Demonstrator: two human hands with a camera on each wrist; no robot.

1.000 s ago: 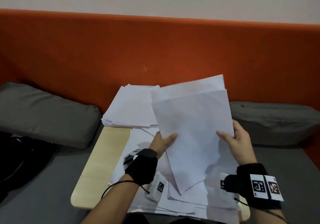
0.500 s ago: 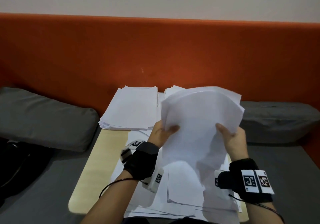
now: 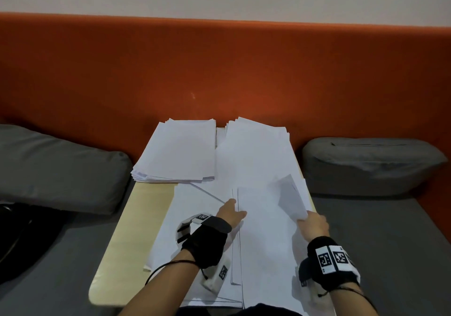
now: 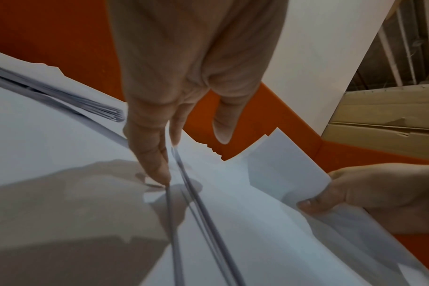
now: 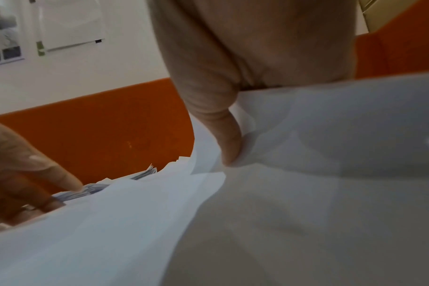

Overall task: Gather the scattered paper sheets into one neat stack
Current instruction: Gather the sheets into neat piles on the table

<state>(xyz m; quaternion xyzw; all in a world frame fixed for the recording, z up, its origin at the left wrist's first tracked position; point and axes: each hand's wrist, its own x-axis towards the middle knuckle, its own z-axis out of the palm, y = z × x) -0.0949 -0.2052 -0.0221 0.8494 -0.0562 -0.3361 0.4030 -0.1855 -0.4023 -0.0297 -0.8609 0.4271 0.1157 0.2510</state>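
A neat stack of white paper [image 3: 178, 149] lies at the table's back left. Beside it a looser pile of sheets [image 3: 256, 154] runs down the right side toward me, over more loose sheets [image 3: 195, 218] spread on the near half. My left hand [image 3: 234, 209] has straight fingers [image 4: 159, 174] touching the left edge of the top sheets, thumb lifted clear. My right hand [image 3: 310, 218] pinches the right edge of the top sheets [image 5: 306, 174], thumb [image 5: 229, 147] on top, and a corner [image 3: 290, 196] curls upward there. The fingers beneath the paper are hidden.
The small light wooden table [image 3: 136, 218] stands on a grey seat against an orange backrest [image 3: 219, 71]. Grey cushions lie at the left [image 3: 61, 169] and right [image 3: 366, 164]. A black bag [image 3: 19, 237] sits at the far left.
The bundle that both hands held upright in the air has come down flat onto the right-hand pile. My left hand has loosened from gripping it to touching its edge.
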